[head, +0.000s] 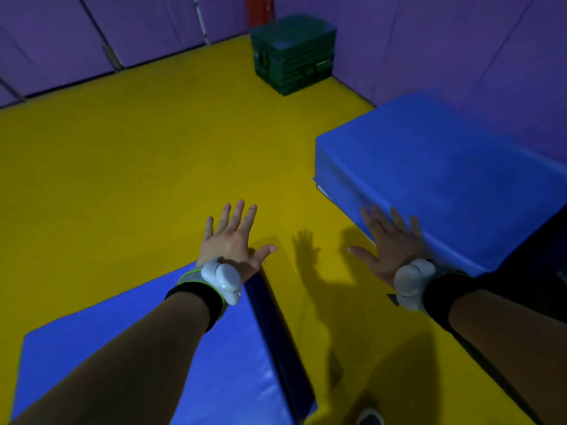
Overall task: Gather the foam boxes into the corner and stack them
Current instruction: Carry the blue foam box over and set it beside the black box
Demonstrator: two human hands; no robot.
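A large blue foam box (pixel 445 173) lies on the yellow floor at the right, against the purple wall. My right hand (pixel 389 243) is spread open over its near edge; whether it touches the box I cannot tell. A second blue foam box (pixel 171 348) lies at the lower left under my left forearm. My left hand (pixel 233 237) hovers open, fingers apart, just past that box's far corner. A dark green foam box (pixel 294 53) stands in the far corner of the room.
Yellow padded floor (pixel 122 164) stretches between the boxes. Purple padded walls (pixel 460 47) close the room at the back and right. A red post (pixel 260 7) rises behind the green box. A shoe tip (pixel 369 418) shows at the bottom edge.
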